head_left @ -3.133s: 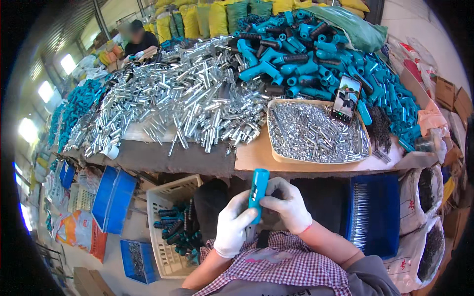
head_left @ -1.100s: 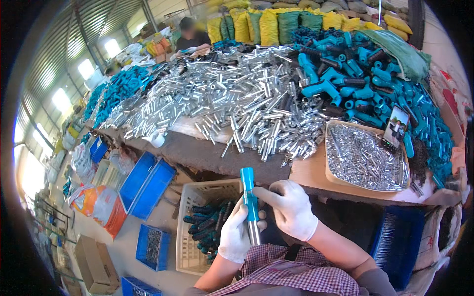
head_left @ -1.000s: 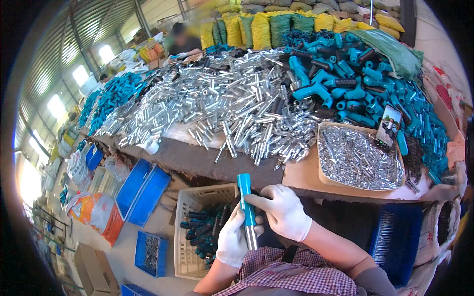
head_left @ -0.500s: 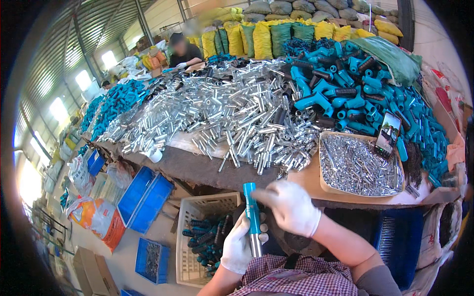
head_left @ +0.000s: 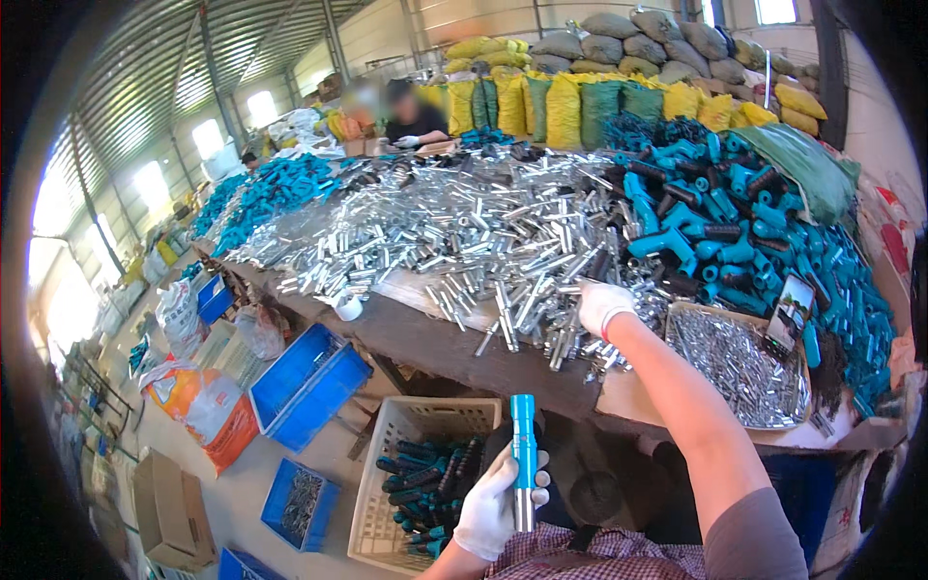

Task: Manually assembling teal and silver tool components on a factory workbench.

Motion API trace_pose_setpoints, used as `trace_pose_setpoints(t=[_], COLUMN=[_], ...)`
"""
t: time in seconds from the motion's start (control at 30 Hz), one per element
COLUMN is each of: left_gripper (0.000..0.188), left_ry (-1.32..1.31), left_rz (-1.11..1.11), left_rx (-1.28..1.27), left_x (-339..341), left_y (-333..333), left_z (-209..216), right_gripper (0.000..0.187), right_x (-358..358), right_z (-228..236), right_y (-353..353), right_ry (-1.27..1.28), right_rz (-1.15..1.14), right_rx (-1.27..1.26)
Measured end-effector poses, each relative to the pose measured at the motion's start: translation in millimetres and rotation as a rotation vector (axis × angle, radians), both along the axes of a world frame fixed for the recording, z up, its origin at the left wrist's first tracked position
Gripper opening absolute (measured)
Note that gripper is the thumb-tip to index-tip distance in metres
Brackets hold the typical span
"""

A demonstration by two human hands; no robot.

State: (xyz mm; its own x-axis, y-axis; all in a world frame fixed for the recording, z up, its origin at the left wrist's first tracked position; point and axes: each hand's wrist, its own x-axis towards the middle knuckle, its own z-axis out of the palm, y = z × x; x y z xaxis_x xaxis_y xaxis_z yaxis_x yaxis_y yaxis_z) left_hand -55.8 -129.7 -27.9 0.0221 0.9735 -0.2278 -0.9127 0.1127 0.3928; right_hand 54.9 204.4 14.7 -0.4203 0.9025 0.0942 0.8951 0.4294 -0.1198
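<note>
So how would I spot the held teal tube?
Find the long, dark table heaped with shiny metal parts. Below its near edge, beside the cream perforated plastic crate, is a white-gloved left hand. It grips the straight teal tube, whose shiny silver end sets it apart from the teal-and-black pieces in the crate.

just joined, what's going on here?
A person's gloved left hand holds a teal cylinder with a silver end, roughly upright, in front of the workbench. Their right hand reaches to the heap of silver metal parts; whether it grips one isn't clear. Teal-and-black parts are piled to the right. A pale crate below holds more. Another person is across the bench.
</note>
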Motion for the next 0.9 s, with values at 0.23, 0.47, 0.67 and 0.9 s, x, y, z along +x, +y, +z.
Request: trace_pose_setpoints(t=[0.23, 0.47, 0.67, 0.9], left_gripper=[0.041, 0.047, 0.049, 0.030], left_ry=[-0.058, -0.077, -0.030, -0.047], left_rz=[-0.030, -0.033, -0.037, 0.054], left_rx=[0.037, 0.040, 0.011, -0.105], left_x=[-10, -13, -17, -23], left_y=[6, 6, 11, 16], left_z=[-12, -17, -11, -14], right_gripper=[0.030, 0.031, 0.034, 0.033], right_x=[-9, -27, -15, -23], right_z=[9, 18, 12, 1], right_y=[9, 7, 18, 13], right_ry=[-0.020, -0.057, -0.005, 0.224], right_rz=[-0.022, -0.029, -0.036, 0.200], right_rx=[-0.042, -0.036, -0.069, 0.019])
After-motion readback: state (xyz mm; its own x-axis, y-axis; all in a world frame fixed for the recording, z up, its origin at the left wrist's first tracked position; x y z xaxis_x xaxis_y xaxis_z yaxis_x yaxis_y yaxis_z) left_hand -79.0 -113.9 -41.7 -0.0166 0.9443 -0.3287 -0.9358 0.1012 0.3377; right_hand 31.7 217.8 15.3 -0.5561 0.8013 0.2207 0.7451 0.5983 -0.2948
